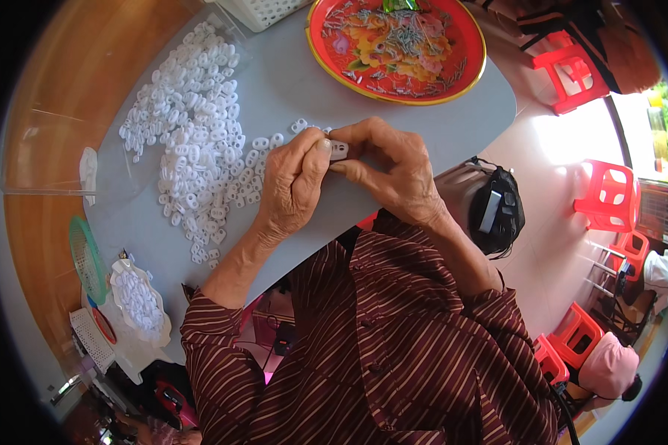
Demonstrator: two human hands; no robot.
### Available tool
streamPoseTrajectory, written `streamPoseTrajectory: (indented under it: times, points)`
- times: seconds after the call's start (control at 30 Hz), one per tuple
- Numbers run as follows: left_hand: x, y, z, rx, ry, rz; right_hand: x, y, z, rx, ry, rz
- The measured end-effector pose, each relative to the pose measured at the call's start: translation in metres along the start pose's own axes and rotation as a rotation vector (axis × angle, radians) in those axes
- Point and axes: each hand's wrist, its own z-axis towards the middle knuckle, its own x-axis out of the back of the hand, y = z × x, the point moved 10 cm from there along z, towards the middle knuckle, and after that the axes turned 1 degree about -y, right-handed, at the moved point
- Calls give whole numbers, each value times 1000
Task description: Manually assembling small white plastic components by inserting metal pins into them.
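Over the grey table (274,59), my two hands meet in front of me at a small white plastic piece (339,150) with holes in it. The thumb and curled fingers of my left hand (293,182) pinch its left end. Around its other side, the thumb and forefinger of my right hand (404,170) close on it. My fingers cover part of the piece. A heap of small white oval two-holed plastic parts (200,141) spreads to the left, and some lie loose close to my left hand.
Beyond my hands stands a round red floral tray (393,98) with many small metal pins (416,37). A white basket (263,11) sits at the back. At the left are a white dish (137,297) of white pieces and a green sieve (87,259). Red stools (608,194) stand on the right.
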Motion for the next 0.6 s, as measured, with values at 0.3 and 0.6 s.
streamPoseTrajectory:
  times: [0.3,0.6]
  points:
    - [-10,3,-4,24,-63,-86,13,23,3,-165,69,164]
    - [-50,49,-21,-565,-305,220,49,-81,193,196,42,-115]
